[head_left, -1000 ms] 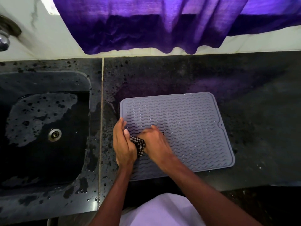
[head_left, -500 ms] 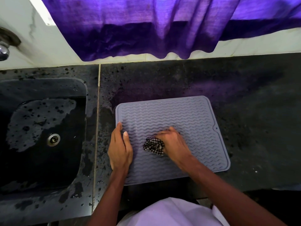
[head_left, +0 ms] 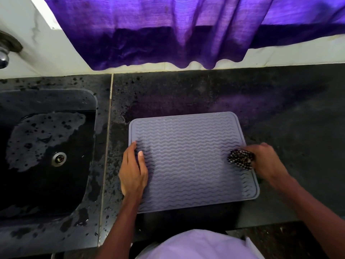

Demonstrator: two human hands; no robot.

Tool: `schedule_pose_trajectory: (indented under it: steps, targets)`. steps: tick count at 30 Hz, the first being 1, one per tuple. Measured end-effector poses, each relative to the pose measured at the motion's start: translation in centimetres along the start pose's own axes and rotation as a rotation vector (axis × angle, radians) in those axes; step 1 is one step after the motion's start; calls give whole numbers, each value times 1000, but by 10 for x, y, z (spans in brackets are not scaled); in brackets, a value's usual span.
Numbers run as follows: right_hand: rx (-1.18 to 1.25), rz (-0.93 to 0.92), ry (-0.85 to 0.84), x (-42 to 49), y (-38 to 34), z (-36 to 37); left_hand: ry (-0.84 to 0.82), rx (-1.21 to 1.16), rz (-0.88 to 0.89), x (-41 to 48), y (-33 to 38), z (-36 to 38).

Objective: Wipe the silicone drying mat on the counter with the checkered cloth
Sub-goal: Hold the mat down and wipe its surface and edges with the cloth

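A grey silicone drying mat (head_left: 188, 161) with wavy ridges lies flat on the dark counter (head_left: 280, 113). My left hand (head_left: 133, 171) rests flat on the mat's left edge, fingers together, pressing it down. My right hand (head_left: 265, 161) is at the mat's right edge, closed on a bunched black-and-white checkered cloth (head_left: 240, 159) that touches the mat surface. Part of the cloth is hidden under my fingers.
A dark wet sink (head_left: 46, 156) with a metal drain (head_left: 59, 158) lies left of the mat. A tap (head_left: 3, 57) sticks out at the far left. A purple curtain (head_left: 177, 30) hangs over the back wall. Water drops speckle the counter near the sink.
My right hand has swept the cloth from beside my left hand across the mat to its right edge. My left hand has stayed on the left edge.
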State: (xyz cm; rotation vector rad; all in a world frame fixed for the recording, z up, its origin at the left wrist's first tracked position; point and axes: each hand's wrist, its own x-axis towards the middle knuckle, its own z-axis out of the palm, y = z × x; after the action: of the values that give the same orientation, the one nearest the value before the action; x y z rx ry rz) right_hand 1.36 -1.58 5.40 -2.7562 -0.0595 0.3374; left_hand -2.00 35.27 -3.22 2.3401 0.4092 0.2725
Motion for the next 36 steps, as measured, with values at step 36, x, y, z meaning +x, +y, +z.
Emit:
schedule_pose_trajectory:
  steps: [36]
  targets:
    - [-57,152,5,42,3,-23,8,-36,-35,1,6,-4]
